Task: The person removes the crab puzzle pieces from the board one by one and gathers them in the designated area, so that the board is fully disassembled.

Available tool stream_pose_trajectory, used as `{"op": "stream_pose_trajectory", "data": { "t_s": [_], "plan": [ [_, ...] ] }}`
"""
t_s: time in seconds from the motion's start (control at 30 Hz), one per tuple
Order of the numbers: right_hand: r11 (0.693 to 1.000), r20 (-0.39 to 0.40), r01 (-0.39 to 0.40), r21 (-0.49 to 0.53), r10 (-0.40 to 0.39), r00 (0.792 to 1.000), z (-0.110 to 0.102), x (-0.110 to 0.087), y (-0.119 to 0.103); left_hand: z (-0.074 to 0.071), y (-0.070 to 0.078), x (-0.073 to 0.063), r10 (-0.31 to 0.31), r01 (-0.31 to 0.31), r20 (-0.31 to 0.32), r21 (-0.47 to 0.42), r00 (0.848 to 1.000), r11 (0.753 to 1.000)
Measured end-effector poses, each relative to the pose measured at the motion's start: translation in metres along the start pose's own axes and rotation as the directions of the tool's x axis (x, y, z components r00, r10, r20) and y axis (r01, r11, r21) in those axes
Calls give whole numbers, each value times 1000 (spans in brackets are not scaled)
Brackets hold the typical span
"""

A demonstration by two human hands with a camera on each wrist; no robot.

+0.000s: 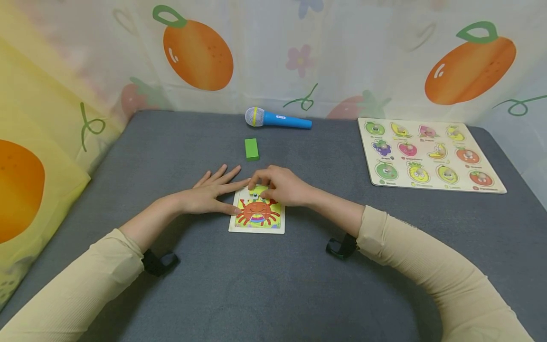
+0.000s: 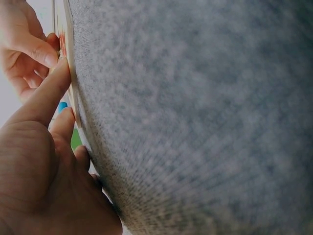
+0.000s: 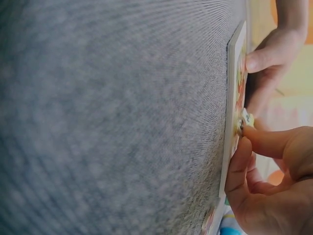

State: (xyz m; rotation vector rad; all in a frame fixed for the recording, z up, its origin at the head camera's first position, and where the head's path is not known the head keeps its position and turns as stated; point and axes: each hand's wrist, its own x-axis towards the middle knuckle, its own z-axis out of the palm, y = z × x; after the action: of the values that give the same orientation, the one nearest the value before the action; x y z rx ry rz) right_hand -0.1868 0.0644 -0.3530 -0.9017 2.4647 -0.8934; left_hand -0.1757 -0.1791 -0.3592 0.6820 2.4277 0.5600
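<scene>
A small crab jigsaw puzzle (image 1: pixel 256 231) in a pale frame lies on the grey table in the head view. My left hand (image 1: pixel 207 196) is spread flat beside it, thumb on the frame's left edge and index finger reaching its top left corner. Over the upper part of the puzzle, my right hand (image 1: pixel 285 186) pinches a yellow-green puzzle piece (image 3: pixel 248 117) between thumb and fingers. In the right wrist view that piece stands tilted up from the board. The fingers partly hide the top of the crab picture.
Behind the puzzle lies a green block (image 1: pixel 251 149), and farther back a blue toy microphone (image 1: pixel 286 120). A fruit peg board (image 1: pixel 431 186) rests at the far right. A fruit-print curtain (image 1: pixel 265 57) hangs along the back and left edges of the table.
</scene>
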Motion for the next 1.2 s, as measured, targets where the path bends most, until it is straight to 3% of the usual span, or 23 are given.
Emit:
{"op": "stream_pose_trajectory", "data": {
  "t_s": [0.6, 1.2],
  "plan": [
    [993, -25, -71, 95, 74, 997, -7, 2, -1, 0, 0, -2, 1, -1, 0, -2, 1000, 1000],
    [984, -42, -125, 127, 131, 990, -24, -5, 8, 0, 0, 0, -2, 2, -1, 3, 1000, 1000]
  ]
}}
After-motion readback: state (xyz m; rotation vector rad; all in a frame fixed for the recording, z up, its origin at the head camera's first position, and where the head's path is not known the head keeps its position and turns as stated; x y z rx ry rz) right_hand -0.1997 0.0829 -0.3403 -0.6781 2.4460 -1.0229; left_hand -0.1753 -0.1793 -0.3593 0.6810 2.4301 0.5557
